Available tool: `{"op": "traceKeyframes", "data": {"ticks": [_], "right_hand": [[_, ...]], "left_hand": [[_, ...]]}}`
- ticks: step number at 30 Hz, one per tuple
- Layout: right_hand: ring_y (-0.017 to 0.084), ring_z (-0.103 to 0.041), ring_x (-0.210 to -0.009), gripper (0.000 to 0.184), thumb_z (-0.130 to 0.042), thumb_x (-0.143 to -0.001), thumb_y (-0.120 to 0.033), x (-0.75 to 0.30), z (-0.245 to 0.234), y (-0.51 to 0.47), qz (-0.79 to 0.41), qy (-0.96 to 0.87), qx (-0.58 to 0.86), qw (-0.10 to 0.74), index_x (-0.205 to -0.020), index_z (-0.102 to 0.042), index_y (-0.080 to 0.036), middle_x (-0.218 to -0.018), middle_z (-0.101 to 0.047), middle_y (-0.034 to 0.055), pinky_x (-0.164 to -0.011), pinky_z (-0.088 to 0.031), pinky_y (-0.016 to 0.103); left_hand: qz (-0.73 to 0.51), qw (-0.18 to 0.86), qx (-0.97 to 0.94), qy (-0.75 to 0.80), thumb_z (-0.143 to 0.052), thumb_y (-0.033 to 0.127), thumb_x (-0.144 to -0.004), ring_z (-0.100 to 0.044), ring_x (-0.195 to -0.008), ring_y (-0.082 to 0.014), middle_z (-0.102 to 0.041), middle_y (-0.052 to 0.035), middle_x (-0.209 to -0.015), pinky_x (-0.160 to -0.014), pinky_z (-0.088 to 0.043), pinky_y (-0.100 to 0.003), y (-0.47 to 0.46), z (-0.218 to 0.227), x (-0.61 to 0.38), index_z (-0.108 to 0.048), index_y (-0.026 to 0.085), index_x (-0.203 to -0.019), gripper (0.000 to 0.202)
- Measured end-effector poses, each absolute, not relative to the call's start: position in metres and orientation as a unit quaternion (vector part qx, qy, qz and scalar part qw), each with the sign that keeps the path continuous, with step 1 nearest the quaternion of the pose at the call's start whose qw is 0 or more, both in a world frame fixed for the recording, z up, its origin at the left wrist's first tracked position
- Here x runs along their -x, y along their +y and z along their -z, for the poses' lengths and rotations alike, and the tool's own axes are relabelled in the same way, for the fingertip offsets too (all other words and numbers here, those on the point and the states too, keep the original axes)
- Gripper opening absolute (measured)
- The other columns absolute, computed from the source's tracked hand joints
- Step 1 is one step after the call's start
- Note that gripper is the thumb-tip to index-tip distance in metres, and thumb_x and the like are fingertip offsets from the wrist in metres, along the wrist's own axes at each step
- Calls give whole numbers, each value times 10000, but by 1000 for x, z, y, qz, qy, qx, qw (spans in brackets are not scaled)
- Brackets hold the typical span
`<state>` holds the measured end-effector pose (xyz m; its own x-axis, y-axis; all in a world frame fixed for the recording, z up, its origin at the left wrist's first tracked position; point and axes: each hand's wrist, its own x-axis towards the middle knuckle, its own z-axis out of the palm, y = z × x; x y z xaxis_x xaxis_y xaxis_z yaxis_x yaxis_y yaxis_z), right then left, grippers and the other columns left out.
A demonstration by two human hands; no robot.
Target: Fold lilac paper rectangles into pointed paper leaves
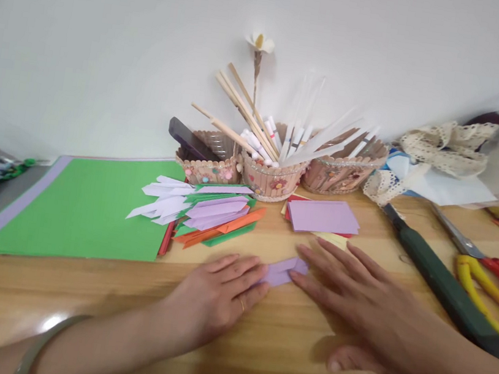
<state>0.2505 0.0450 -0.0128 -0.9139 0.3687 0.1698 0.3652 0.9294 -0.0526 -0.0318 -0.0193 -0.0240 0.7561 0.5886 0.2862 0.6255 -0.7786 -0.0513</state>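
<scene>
A small folded strip of purple paper lies on the wooden table between my two hands. My left hand is palm down and closed over the strip's left end, holding it against the table; its thumb is hidden. At the strip's right end, my right hand has its fingers spread, and the index fingertip touches the paper. Just beyond, a stack of purple paper rectangles rests on red and yellow sheets. To its left is a pile of folded paper pieces in white, purple, green and orange.
Green sheets cover the left side. Decorated wooden holders with sticks and pens stand against the wall. On the right lie a dark green-handled tool, scissors with red and yellow handles, and lace ribbon.
</scene>
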Motion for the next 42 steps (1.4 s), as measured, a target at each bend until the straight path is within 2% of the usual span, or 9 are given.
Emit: {"op": "traceKeyframes", "data": {"ticks": [4,9,13,17,21,25,30,34,42], "right_hand": [[403,-437,-1244,694,-610,-748,-623,-261,2,59,24,-970,216,109,-1327,-500,-256,-1400,-460,151,-922,-405,638],[219,-609,-1025,273,-447,-948,-265,-240,-10,55,-15,-959,218,182,-1171,-593,-211,-1136,-652,100,-834,-516,383],[201,-606,-972,283,-381,-967,-173,-218,-6,42,-41,-975,149,158,-1138,-604,-144,-1022,-678,99,-809,-517,358],[200,-608,-895,318,-320,-977,-135,-214,-2,39,-18,-979,124,159,-1065,-624,-109,-946,-686,96,-748,-512,340],[189,-595,-813,311,-320,-972,-116,-215,0,40,-11,-977,112,178,-1006,-629,-108,-868,-676,78,-700,-483,322],[178,-536,-732,245,-388,-958,-144,-211,5,39,-53,-972,144,179,-907,-627,-127,-778,-620,60,-645,-438,318],[169,-496,-725,225,-408,-954,-178,-205,10,39,-135,-946,234,180,-841,-602,-161,-775,-579,51,-660,-409,309],[175,-496,-724,208,-412,-948,-176,-201,13,40,-161,-932,267,186,-804,-561,-163,-777,-583,57,-658,-410,307],[189,-519,-734,130,-462,-903,-143,-199,16,39,-170,-917,312,180,-797,-534,-170,-783,-576,58,-664,-408,316]], "left_hand": [[148,74,934,-317,-390,124,-965,-550,-1184,-224,-615,-90,-1243,-943,-479,-366,-18,23,31,-572,124,-1188,288],[157,99,933,-309,-329,114,-974,-583,-1133,-220,-640,-87,-1203,-931,-482,-357,-18,21,28,-599,107,-1135,315],[185,115,929,-300,-325,116,-975,-596,-1087,-217,-668,-79,-1150,-990,-425,-429,-24,23,22,-618,114,-1082,312],[233,92,911,-329,-443,143,-941,-617,-965,-190,-705,-36,-1010,-976,-423,-388,-28,22,15,-649,135,-973,209],[251,56,898,-356,-504,222,-925,-602,-825,-186,-680,-31,-804,-808,-492,-342,-24,20,8,-662,131,-865,192],[272,1,875,-401,-514,184,-910,-536,-701,-177,-623,-29,-683,-627,-471,-298,-22,20,6,-671,149,-769,214],[287,-131,830,-461,-580,182,-878,-515,-677,-175,-637,-7,-663,-615,-427,-292,-19,16,8,-685,176,-807,128],[224,-203,782,-545,-649,133,-811,-532,-697,-176,-640,7,-667,-622,-413,-286,-14,10,6,-641,168,-739,80],[146,-199,781,-574,-617,127,-825,-525,-779,-193,-604,8,-709,-660,-423,-294,-12,8,6,-596,175,-771,75]]}}
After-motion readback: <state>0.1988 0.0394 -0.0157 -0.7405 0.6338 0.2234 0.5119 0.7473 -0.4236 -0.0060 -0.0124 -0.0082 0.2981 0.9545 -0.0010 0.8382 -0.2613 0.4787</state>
